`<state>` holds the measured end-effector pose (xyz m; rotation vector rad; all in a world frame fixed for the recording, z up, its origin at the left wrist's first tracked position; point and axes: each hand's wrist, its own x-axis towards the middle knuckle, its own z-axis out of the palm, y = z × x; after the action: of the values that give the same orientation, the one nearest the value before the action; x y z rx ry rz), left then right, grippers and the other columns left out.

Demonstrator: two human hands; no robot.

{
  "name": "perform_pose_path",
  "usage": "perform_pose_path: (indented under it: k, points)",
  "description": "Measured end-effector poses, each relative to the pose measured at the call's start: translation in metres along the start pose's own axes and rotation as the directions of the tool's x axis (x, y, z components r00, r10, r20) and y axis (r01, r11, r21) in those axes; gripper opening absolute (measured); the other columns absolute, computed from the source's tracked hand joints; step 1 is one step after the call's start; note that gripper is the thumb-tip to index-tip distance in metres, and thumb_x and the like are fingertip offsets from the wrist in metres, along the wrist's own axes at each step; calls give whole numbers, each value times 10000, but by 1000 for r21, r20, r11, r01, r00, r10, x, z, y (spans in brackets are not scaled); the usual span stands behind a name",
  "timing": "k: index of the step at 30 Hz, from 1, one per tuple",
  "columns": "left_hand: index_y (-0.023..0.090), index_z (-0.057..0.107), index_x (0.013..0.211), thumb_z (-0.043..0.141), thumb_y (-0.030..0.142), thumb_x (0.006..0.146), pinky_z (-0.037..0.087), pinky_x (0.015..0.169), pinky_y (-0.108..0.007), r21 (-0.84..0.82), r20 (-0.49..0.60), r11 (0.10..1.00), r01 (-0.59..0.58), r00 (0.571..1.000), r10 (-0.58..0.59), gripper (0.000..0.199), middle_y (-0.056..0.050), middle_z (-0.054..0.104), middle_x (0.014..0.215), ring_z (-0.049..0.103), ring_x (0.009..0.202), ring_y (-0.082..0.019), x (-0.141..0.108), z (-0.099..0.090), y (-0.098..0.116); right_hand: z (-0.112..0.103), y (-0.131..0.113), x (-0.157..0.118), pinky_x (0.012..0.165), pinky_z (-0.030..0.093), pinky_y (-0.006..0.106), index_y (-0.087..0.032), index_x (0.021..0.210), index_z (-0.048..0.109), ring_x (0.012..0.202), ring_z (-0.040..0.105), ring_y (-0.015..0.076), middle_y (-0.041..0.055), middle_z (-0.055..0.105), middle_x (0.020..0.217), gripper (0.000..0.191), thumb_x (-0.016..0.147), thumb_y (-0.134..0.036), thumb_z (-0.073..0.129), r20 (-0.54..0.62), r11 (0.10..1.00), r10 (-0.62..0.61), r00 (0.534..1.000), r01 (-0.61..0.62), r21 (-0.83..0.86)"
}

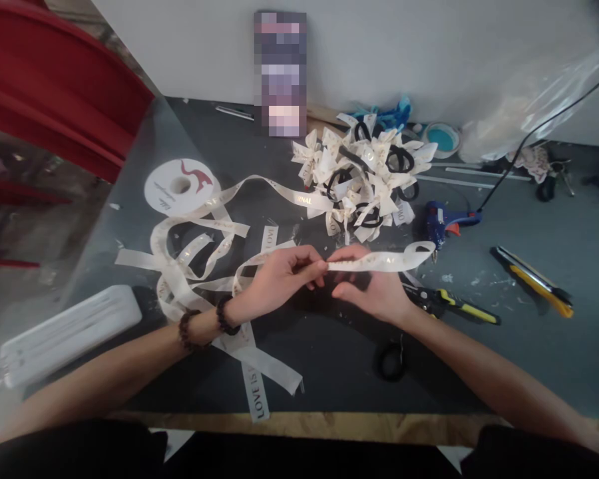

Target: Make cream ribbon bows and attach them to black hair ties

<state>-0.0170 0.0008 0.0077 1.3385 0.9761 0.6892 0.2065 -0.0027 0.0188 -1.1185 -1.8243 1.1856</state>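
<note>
While the left hand [283, 278] pinches one end of a ribbon strip [374, 261] between thumb and fingers, the right hand [382, 293] is just beside it, thumb and index finger spread apart. The strip runs above the right hand, covering part of its fingers, and ends in a loop on the far side; whether those fingers touch it is hard to tell. Loose ribbon [172, 279] lies tangled on the surface [324, 379], partly hidden by the left forearm, with some lettering unreadable. A ribbon spool [166, 189] sits beyond it. Farther right, white bows [329, 159] and black bands [400, 159] are heaped so closely that single pieces blur together. The blue glue gun [436, 223] lies near the heap. The right hand and forearm partly cover a yellow-and-black hand tool [466, 307], and a yellow knife [534, 279] lies beyond. An upright rectangle [280, 76] at the back is pixelated, its content unreadable.
</note>
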Motion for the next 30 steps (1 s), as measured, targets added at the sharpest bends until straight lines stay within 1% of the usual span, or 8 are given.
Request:
perform_pose_path:
  k: [3, 6, 8, 12, 15, 18, 22, 30]
  points:
    - [161, 689, 830, 692, 387, 1023, 440, 609, -197, 160, 20, 987, -10, 1000, 7, 297, 14, 691, 723, 616, 661, -85, -3, 1, 1, 3, -6, 0, 615, 491, 266, -215, 918, 719, 656, 681, 137, -6, 760, 771, 222, 893, -408, 824, 20, 989, 1, 1000, 2, -148]
    - [167, 706, 897, 661, 383, 1045, 486, 650, -201, 142, 51, 990, -5, 999, -2, 266, 1, 736, 788, 660, 709, -96, -4, 2, 2, 2, -8, -1, 577, 447, 269, -212, 798, 725, 594, 637, 121, -8, 740, 697, 244, 972, -383, 732, -50, 983, 54, 997, -62, -171]
    - [170, 712, 960, 618, 407, 1071, 526, 670, -204, 85, 65, 996, -3, 998, -3, 279, -11, 753, 827, 684, 735, -103, -4, 2, 2, 0, -7, -1, 612, 479, 275, -216, 791, 734, 629, 677, 134, -5, 752, 702, 255, 978, -389, 731, -97, 987, 111, 989, -120, -102]
    - [165, 718, 984, 602, 424, 1082, 566, 698, -209, 21, 96, 1000, 2, 995, -4, 301, -34, 776, 869, 729, 789, -120, -2, 1, 1, -2, -1, 1, 614, 539, 266, -212, 857, 743, 631, 721, 141, -4, 761, 709, 239, 971, -421, 746, -159, 960, 244, 957, -216, 176]
    - [165, 753, 1009, 651, 435, 1055, 574, 717, -227, 41, 72, 999, -10, 997, 7, 292, -55, 795, 928, 740, 824, -137, -2, 0, 0, -2, 2, 5, 545, 531, 241, -204, 853, 733, 586, 718, 130, 1, 761, 690, 260, 950, -442, 771, -145, 921, 303, 942, -251, 298]
    - [158, 774, 956, 716, 419, 1014, 532, 648, -215, 64, 39, 997, -42, 998, 40, 274, -54, 791, 876, 698, 740, -119, -2, 0, -1, -1, 3, 7, 536, 557, 241, -204, 848, 715, 607, 749, 149, 13, 773, 689, 300, 915, -482, 805, -67, 886, 306, 950, -259, 385]
    - [148, 763, 933, 753, 393, 986, 553, 656, -220, 19, 2, 999, -43, 999, 43, 251, -64, 803, 866, 716, 734, -124, -3, 1, -2, -2, 7, 7, 557, 596, 258, -209, 933, 732, 650, 763, 161, 20, 797, 741, 305, 856, -472, 865, 17, 868, 272, 962, -253, 427]
    - [138, 742, 892, 778, 396, 964, 547, 641, -210, 11, -29, 1000, 2, 1000, -1, 270, -84, 824, 864, 738, 723, -132, -2, 2, -3, 2, 11, 7, 534, 589, 267, -206, 918, 754, 601, 721, 142, 11, 750, 746, 265, 866, -447, 850, -207, 885, 302, 931, -193, 425]
